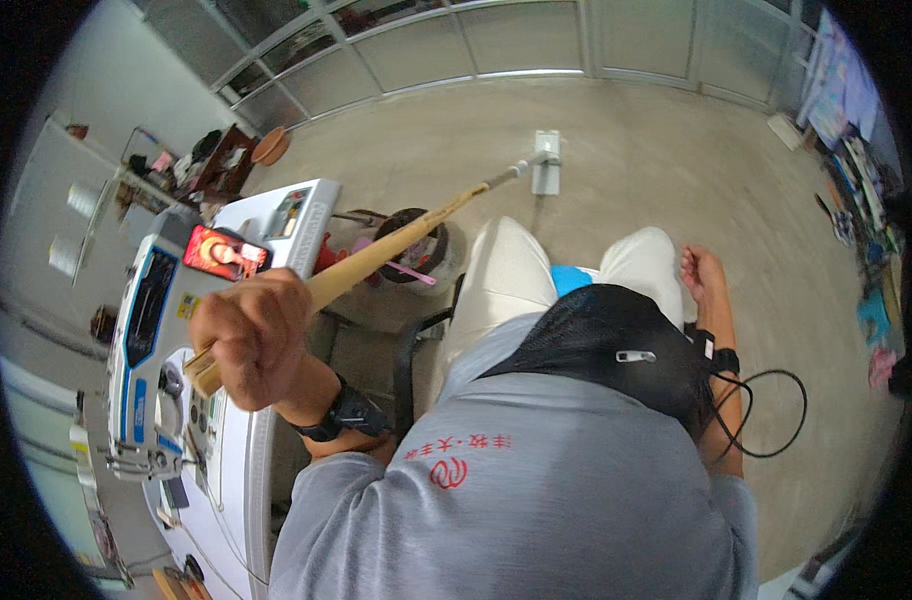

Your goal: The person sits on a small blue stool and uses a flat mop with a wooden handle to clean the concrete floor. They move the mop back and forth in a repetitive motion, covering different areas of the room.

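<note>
My left hand [252, 337] is wrapped around the near end of a long wooden pole [403, 238], raised beside the sewing machine. The pole slants away to a flat, pale mop-like head [547, 163] on the floor beyond my knees. My right hand [700, 271] hangs low beside my right knee, its fingers loosely curled with nothing visible in them. Dark bands circle both wrists, and a black cable [805, 405] loops out by my right forearm.
At my left stand a sewing machine [137, 345] and its white table [257, 480], with a lit phone [227, 253] on the machine. Beside the table is a round bin [448, 259] holding rubbish, a pink handle across it. A chair armrest [402, 367] is close. Cloths and clutter [868, 247] line the right side.
</note>
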A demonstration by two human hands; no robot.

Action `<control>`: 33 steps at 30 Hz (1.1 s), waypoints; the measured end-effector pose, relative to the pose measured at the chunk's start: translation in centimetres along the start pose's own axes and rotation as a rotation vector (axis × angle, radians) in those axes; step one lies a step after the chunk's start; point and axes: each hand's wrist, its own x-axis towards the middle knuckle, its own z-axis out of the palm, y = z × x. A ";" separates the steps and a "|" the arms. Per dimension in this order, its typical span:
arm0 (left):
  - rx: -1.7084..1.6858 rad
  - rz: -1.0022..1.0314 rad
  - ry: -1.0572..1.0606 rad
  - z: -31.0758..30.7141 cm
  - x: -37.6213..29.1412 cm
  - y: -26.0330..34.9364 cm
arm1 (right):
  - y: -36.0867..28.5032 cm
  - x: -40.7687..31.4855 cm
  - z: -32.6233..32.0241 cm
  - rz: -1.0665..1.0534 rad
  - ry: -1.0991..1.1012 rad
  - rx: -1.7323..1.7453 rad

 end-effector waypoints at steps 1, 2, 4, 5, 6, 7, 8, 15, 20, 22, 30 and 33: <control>0.007 -0.024 0.017 0.8 -0.2 -1.1 | 0.0 -0.1 0.1 -0.007 0.005 -0.012; -0.071 -0.063 -0.037 1.2 -0.2 -2.2 | -0.1 -0.2 0.2 -0.031 -0.023 -0.038; -0.027 -0.164 0.002 2.3 -0.7 -4.5 | -0.3 -0.5 0.3 -0.011 -0.018 0.030; -0.007 -0.224 -0.001 2.6 -0.7 -5.7 | -0.4 -0.5 0.5 -0.022 -0.042 0.046; -0.046 -0.258 -0.042 2.8 -0.5 -7.4 | -0.5 -0.6 0.6 -0.015 -0.034 0.073; -0.072 -0.271 -0.081 3.0 -0.5 -8.7 | -0.6 -0.7 0.7 -0.008 -0.022 0.067; -0.004 -0.303 -0.098 3.2 -0.5 -10.1 | -0.6 -0.8 0.7 -0.009 -0.025 0.068; 0.337 -0.389 -0.207 4.6 -0.9 -21.3 | -0.8 -1.0 0.9 -0.001 -0.028 0.091; 0.460 -0.531 -0.232 4.7 -2.2 -27.7 | -1.0 -1.2 1.0 -0.006 0.006 0.089; 0.386 -0.529 -0.191 4.7 -2.8 -30.1 | -0.9 -1.1 1.0 -0.009 0.009 0.086; 0.227 -0.719 -0.024 0.8 -6.9 -33.3 | -0.4 -0.4 0.5 -0.003 0.003 0.066; 0.218 -0.760 -0.050 -1.1 -8.2 -32.8 | -0.4 -0.4 0.5 -0.003 0.007 0.057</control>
